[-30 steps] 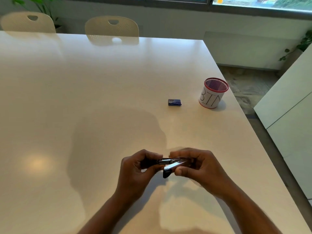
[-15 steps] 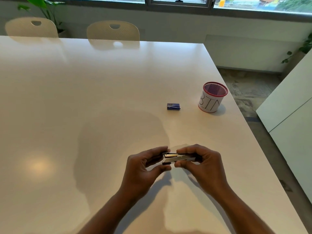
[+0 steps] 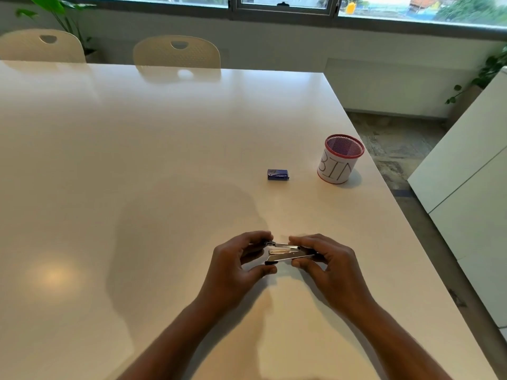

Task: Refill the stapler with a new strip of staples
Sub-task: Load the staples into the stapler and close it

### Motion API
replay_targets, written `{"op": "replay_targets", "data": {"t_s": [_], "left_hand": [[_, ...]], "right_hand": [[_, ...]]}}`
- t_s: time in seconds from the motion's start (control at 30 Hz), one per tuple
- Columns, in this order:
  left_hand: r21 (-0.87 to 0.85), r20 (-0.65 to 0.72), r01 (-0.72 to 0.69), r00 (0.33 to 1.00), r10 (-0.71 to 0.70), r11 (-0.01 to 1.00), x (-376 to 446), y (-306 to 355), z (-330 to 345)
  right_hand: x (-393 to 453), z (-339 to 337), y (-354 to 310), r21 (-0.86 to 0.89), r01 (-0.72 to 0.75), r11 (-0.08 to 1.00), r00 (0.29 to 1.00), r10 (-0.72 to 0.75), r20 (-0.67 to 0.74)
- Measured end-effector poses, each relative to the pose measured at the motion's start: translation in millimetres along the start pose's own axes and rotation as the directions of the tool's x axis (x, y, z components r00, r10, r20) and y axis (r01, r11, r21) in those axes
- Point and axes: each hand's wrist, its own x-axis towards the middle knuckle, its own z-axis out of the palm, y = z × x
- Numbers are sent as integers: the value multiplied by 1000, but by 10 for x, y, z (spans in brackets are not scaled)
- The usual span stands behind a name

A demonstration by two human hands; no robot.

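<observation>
Stapler (image 3: 288, 253), opened, is held above the near part of the white table (image 3: 137, 160), left hand (image 3: 236, 264) pinching its left end, right hand (image 3: 326, 261) gripping its right, blue staple box (image 3: 278, 174) and mesh cup (image 3: 340, 159) farther off.

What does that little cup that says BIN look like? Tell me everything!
The cup is a small round holder with a white paper-like wrap with "BIN" hand-lettered on it. Its rim and base are red, and purple mesh shows inside. It stands upright near the right edge of the white table, right of a small blue box, with nothing touching it.
</observation>
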Motion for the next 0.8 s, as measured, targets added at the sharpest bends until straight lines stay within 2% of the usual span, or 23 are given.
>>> {"op": "replay_targets", "data": {"t_s": [0.13, 0.27, 0.37, 0.8], "left_hand": [[51, 23, 0, 1000, -1, 999, 177, -31, 14], [243, 12, -74, 997, 73, 967, 346, -67, 55], [331, 35, -83, 997, 75, 940, 469, -105, 76], [435, 61, -41, 998, 16, 900, 519, -201, 113]], "right_hand": [[101, -6, 110, -106, 27, 994, 1000, -27, 3], [269, -23, 211, -252, 31, 967, 1000, -30, 9], [378, -27, 293, -252, -4, 968, 1000, 2, -8], [419, 44, 392, -296, -53, 954, 998, 44, -36]]}}
